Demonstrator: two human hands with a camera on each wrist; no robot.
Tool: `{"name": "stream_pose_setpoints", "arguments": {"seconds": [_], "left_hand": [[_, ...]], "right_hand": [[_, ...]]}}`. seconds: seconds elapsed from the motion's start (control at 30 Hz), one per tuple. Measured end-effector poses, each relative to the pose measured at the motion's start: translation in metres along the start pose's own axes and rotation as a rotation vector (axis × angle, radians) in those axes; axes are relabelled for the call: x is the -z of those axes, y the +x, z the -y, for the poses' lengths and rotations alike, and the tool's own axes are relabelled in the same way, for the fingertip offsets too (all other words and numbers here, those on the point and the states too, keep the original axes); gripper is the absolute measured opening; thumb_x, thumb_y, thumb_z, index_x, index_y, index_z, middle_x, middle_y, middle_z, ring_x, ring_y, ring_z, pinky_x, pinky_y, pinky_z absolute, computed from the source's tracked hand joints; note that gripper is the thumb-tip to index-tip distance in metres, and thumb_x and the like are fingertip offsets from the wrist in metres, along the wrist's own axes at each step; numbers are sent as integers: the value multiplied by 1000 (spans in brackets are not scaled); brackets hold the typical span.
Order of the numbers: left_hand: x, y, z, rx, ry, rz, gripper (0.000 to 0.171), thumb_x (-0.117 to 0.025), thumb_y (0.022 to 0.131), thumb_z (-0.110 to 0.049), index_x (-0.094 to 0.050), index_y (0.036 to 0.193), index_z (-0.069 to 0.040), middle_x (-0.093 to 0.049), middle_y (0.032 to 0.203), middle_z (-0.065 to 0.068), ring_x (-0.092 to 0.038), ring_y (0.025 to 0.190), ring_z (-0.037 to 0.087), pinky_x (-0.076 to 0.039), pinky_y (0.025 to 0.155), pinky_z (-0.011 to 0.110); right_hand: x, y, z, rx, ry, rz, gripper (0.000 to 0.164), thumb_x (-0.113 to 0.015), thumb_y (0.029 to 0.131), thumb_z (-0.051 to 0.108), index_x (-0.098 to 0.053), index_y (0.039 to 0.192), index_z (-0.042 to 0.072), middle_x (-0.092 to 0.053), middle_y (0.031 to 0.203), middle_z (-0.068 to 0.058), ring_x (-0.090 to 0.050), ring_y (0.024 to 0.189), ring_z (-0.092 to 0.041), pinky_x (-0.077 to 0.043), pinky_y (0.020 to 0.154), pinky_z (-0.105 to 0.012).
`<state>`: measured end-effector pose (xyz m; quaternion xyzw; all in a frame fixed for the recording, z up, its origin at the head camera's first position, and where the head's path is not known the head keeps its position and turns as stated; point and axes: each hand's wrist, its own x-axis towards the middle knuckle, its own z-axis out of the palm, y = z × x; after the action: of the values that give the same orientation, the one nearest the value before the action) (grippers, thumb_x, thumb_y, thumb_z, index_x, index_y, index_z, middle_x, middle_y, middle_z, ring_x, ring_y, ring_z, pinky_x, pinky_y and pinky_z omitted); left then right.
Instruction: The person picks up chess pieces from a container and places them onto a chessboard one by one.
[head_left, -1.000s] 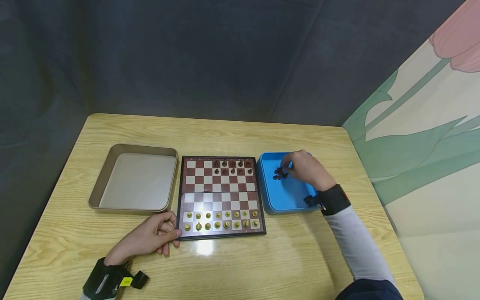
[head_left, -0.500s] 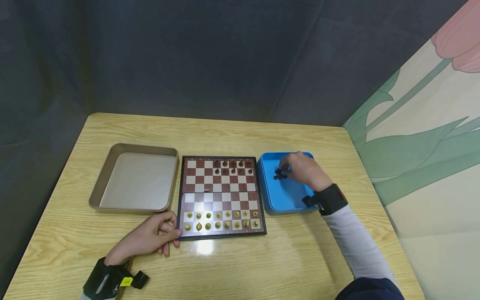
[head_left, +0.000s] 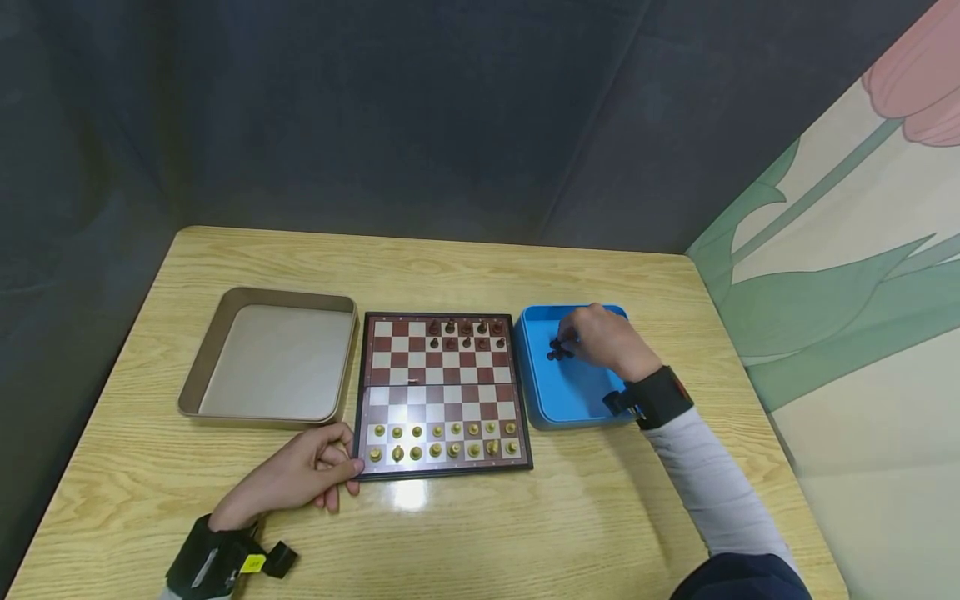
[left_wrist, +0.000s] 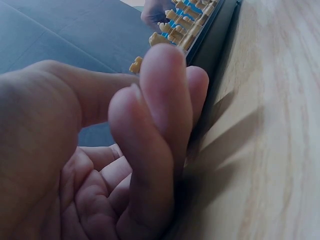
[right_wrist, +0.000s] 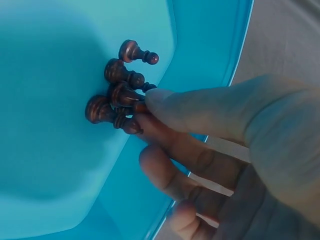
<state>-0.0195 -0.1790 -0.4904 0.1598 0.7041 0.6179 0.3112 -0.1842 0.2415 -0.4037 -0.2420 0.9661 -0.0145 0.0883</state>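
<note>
My left hand (head_left: 300, 471) grips the near left corner of the chessboard (head_left: 408, 358), thumb on the edge and fingers curled beside it. Yellowish chess pieces (head_left: 435, 450) fill the two nearest rows; dark pieces (head_left: 467, 328) stand on the right part of the far rows. My right hand (head_left: 603, 337) reaches into the blue tray (head_left: 573, 400). In the right wrist view, its thumb and index finger pinch a dark chess piece (right_wrist: 122, 95), whose top they partly hide. Beside it lie other dark pieces, among them a larger piece (right_wrist: 100, 111) and a pawn (right_wrist: 131, 51).
Left of the board stands a shallow beige tray (head_left: 277, 367) with a brownish wall. The blue tray sits close against the board's right side. A dark curtain (head_left: 420, 125) hangs behind the wooden table (head_left: 442, 542).
My right hand has shifted very slightly to the left inside the blue tray, its fingers staying at the dark pieces. The left hand and the board have stayed in place.
</note>
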Motion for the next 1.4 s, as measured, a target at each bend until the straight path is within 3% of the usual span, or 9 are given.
{"name": "stream_pose_setpoints", "arguments": {"seconds": [0.4, 0.8, 0.93, 1.4], "left_hand": [[0, 0, 0, 1, 0, 3, 29, -53, 87, -23, -39, 95, 0, -64, 73, 12, -57, 46, 29, -45, 37, 38], [-1, -1, -3, 1, -7, -2, 27, -53, 87, -20, -39, 95, 1, -64, 73, 14, -57, 46, 30, -45, 37, 39], [0, -1, -2, -4, -18, -1, 29, -54, 86, -22, -39, 95, 1, -64, 72, 14, -57, 46, 29, -45, 37, 39], [-1, -1, -3, -7, -18, 0, 27, -53, 87, -20, -39, 95, 1, -64, 72, 14, -57, 46, 29, -45, 37, 39]], "right_hand": [[0, -2, 0, -13, 7, -16, 11, -64, 75, 6, -68, 80, 15, -61, 75, 1, -50, 57, -9, -42, 48, -24], [3, -5, -1, -104, 25, 68, 6, -63, 76, 7, -62, 79, 12, -51, 66, -2, -46, 52, -15, -35, 41, -24], [3, -7, -2, -138, 20, 86, 8, -64, 75, 5, -64, 80, 12, -52, 70, -2, -47, 56, -16, -37, 42, -25], [8, -11, -3, -121, -23, 44, 15, -63, 73, 2, -66, 80, 14, -58, 78, -2, -49, 61, -14, -41, 46, -26]]}}
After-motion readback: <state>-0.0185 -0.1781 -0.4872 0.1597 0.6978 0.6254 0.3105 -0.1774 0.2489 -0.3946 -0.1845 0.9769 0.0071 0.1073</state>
